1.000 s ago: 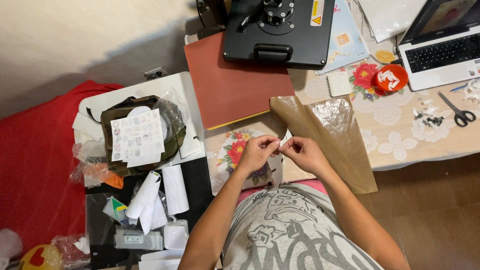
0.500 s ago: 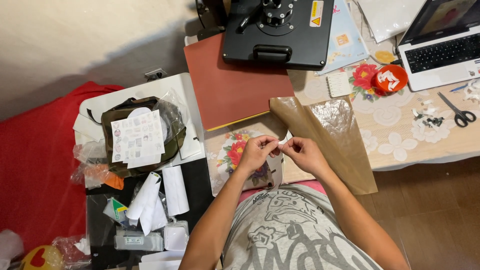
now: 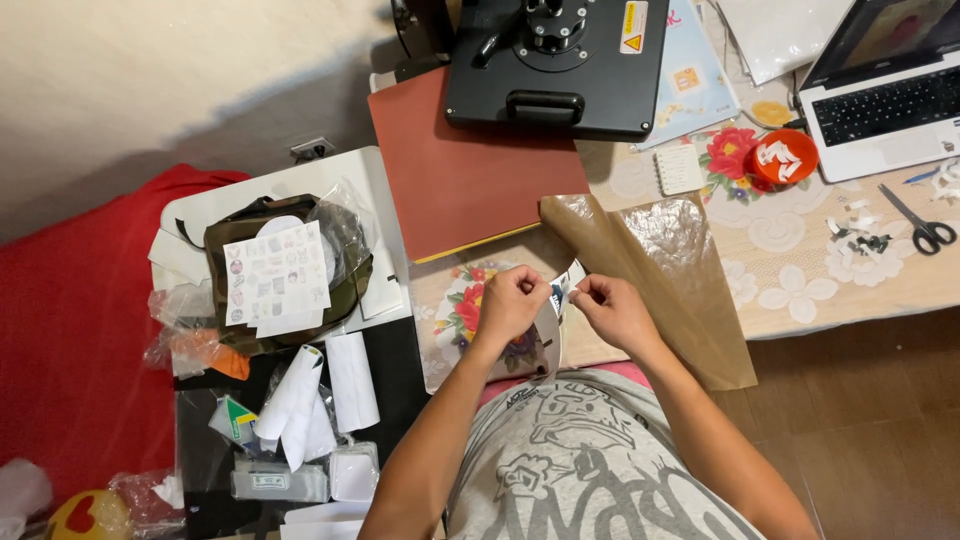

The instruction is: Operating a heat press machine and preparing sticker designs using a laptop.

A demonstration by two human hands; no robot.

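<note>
Close in, the person's left hand point(image 3: 512, 300) and right hand point(image 3: 612, 308) meet over the near edge of the table point(image 3: 820, 290), both pinched on a small white slip point(image 3: 561, 287) with a dark printed patch; the fingertips of each hand grip one side of it, so it hangs between them just above a sheet of brown baking paper point(image 3: 665, 280) that droops off the table edge. Under the left hand lies a flower-printed cloth point(image 3: 462, 305).

To the person's left, a black box point(image 3: 300, 440) holds rolled white sheets point(image 3: 300, 405), small plastic packets and a flat white pad. Just beyond it a white tray-like surface point(image 3: 200, 225) carries a clear plastic bag point(image 3: 345, 235) with an olive fabric piece inside, and a printed sticker sheet point(image 3: 277, 278) lies on top of the bag.

Farther off sits the black heat press point(image 3: 560, 60) with its rust-red pad point(image 3: 465, 170) sticking out toward the person. To the right are a small notepad point(image 3: 680, 168), a round red lid point(image 3: 784, 157), scissors point(image 3: 920, 222) among paper scraps, and an open laptop point(image 3: 890, 90) at the far corner.
</note>
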